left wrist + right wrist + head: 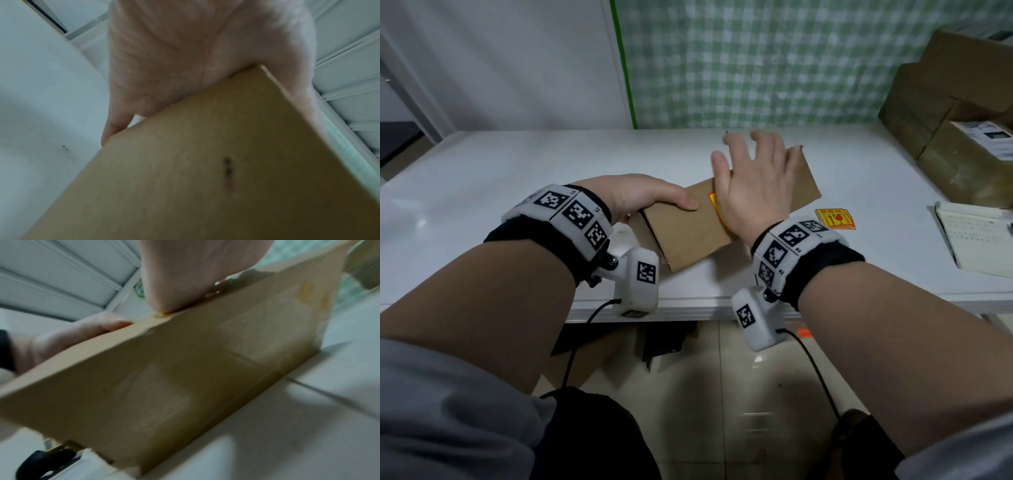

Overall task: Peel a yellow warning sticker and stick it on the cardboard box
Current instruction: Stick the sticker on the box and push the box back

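Nearly done, by the look: yellow warning sticker [713,202] already on top of the cardboard box [685,226], mostly hidden under the flat, spread-fingered right hand [753,181] pressing it. Left hand [640,197] curled round the box's near end, steadying it on the white table [517,178]. Left to do: probably only smoothing.

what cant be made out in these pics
- Sticker on the cardboard box: in the head view the right hand covers all but a yellow-red edge.
- Left hand fingers: behind the box in the head view, mostly cut off in the left wrist view.
- Loose yellow sticker and notebook: print too small to read.
- Right wrist view: motion blur smears the box's side.
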`<state>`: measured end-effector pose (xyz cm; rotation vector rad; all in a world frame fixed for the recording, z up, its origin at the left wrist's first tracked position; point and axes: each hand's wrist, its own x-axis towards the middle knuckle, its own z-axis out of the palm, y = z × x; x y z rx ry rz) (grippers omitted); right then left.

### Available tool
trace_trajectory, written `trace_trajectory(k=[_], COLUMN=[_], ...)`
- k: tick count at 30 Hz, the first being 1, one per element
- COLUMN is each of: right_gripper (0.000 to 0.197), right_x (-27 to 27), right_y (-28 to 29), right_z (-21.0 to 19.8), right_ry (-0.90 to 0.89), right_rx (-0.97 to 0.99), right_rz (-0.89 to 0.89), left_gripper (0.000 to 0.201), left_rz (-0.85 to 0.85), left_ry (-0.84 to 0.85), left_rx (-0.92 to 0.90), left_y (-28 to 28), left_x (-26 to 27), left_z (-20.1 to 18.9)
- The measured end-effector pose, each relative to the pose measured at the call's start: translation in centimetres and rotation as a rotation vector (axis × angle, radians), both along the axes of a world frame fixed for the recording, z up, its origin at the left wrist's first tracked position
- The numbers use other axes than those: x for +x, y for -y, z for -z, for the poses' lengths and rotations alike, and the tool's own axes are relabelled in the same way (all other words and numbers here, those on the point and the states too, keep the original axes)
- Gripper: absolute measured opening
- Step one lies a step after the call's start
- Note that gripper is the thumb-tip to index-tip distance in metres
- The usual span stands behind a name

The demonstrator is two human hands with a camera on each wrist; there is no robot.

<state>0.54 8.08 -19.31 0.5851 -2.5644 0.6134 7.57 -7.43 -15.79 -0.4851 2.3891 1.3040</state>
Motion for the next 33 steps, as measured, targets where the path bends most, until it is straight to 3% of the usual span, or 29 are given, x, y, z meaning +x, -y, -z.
trace_trajectory(k=[6, 16, 20, 25, 29, 33], right_gripper=[0.049, 0.049, 0.048, 0.045, 0.041, 0.083], right_x=[0.2, -3.2, -2.1, -0.1, 0.5, 0.0], right_y=[1.4, -2.1, -2.6, -3.1, -4.6, -5.9], right_z=[-0.5, 0.4, 0.9, 0.8, -1.1, -2.9], right_ry=[-0.008, 0.049, 0.002, -0.056, -0.012, 0.155], right_rx=[0.023, -0.122, -0.047, 0.089, 0.125, 0.372], right_rz=[-0.113, 0.153, 0.171, -0.033, -0.288, -0.354], left_gripper=[0.069, 0.074, 0.064, 0.041, 0.066, 0.057], left_rz=[-0.015, 0.005, -0.008, -0.041, -0.05, -0.062], left_ry=[0.016, 0.002, 0.003, 0.026, 0.026, 0.005], left_rx=[-0.007, -0.022, -0.045, -0.089, -0.159, -0.144], left_y=[0.0, -0.5, -1.0, -1.6, -1.5, -1.5], left_x=[0.0, 0.3, 0.5, 1.0, 1.4, 1.8], left_z=[-0.1, -0.4, -0.4, -0.7, -0.9, -1.2])
